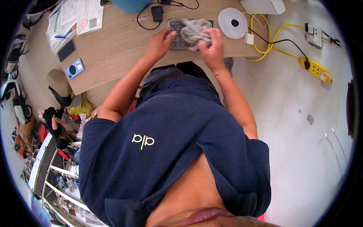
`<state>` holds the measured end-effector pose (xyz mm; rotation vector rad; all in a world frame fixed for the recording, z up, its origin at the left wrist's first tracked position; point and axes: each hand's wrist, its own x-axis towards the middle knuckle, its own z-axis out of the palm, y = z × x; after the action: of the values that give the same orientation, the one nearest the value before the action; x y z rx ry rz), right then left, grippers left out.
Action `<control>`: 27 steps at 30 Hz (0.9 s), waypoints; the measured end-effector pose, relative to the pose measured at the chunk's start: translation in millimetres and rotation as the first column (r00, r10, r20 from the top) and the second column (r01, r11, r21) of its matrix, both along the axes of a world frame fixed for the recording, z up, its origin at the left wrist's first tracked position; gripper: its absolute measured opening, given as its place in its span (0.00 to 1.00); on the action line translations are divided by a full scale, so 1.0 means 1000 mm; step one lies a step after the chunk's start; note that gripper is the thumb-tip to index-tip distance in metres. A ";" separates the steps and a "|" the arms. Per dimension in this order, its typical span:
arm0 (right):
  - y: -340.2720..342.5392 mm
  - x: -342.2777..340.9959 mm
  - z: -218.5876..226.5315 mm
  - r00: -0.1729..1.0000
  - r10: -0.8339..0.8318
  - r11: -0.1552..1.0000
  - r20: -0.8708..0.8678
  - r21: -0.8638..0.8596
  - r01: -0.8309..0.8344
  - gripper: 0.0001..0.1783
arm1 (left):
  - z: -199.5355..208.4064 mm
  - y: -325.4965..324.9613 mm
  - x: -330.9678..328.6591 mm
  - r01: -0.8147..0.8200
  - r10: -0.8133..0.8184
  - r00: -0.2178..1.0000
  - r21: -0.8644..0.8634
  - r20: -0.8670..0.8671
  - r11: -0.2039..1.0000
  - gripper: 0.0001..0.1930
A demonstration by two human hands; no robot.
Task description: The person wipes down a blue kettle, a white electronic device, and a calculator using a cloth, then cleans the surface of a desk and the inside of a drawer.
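Observation:
A flat dark calculator (177, 44) with rows of square keys lies near the front edge of the wooden table. My left hand (159, 44) is at its left side, thumb and fingers closed on that edge. In my right hand (213, 50) is a crumpled grey cloth (193, 31), pressed onto the calculator's face. The cloth hides much of the middle and right part of the keys.
Behind the calculator lie a black power adapter (157, 13) and its cable. A round white device (231, 23) stands to the right. Papers (89, 17), a dark phone (67, 50) and a blue phone (74, 68) lie left. A yellow power strip (315, 70) is at the right.

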<state>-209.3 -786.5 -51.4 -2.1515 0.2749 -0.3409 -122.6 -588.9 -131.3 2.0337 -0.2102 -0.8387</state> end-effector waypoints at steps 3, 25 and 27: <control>0.023 -0.003 -0.013 0.947 0.301 0.953 -0.110 0.068 -0.295 0.23 | 0.038 -0.011 -0.018 -0.389 0.202 0.872 -0.381 -0.447 0.839 0.24; -0.063 0.000 -0.149 0.752 -0.063 0.868 -0.656 0.337 0.366 0.28 | -0.005 0.053 0.010 -0.590 0.507 0.804 -0.312 -0.310 0.745 0.26; -0.068 -0.001 -0.167 0.762 -0.126 0.862 -0.635 0.310 0.401 0.25 | -0.024 0.043 0.006 -0.597 0.530 0.802 -0.355 -0.276 0.719 0.27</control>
<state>-209.8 -854.7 -218.4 -1.7111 0.9476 0.2503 -117.1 -545.9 -155.1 1.4711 0.2962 -0.4928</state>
